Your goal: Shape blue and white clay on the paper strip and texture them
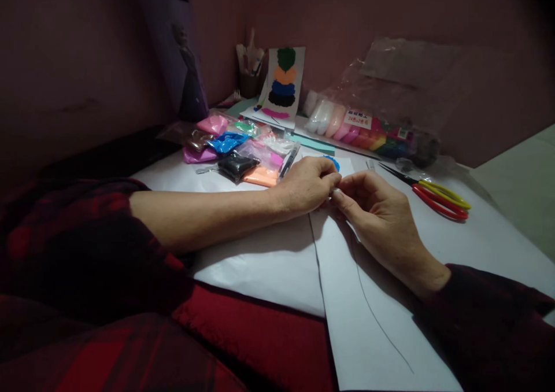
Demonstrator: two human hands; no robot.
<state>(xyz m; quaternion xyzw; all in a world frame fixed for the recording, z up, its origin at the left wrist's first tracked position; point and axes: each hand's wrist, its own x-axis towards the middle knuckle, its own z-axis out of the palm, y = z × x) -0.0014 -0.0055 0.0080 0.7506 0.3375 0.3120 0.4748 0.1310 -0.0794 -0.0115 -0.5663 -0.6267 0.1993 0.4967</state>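
My left hand (pixel 306 187) reaches in from the left, its fingers curled and pinched together. My right hand (pixel 381 218) meets it fingertip to fingertip, thumb against bent fingers. Whatever lies between the fingertips is too small and too hidden to make out. Beneath both hands is a long white paper strip (pixel 368 322) with a thin curved line drawn on it. Just beyond the fingers, a blue patch (pixel 332 162) shows on the paper, partly covered by my left hand.
Bagged clay packets, one blue (pixel 228 142) and one black (pixel 236 166), lie at the left. Scissors (pixel 440 198) with red and yellow handles lie at the right. Behind stand a card with coloured patches (pixel 285 85), a large clay pack (pixel 359 129) and a tool cup (pixel 248 84).
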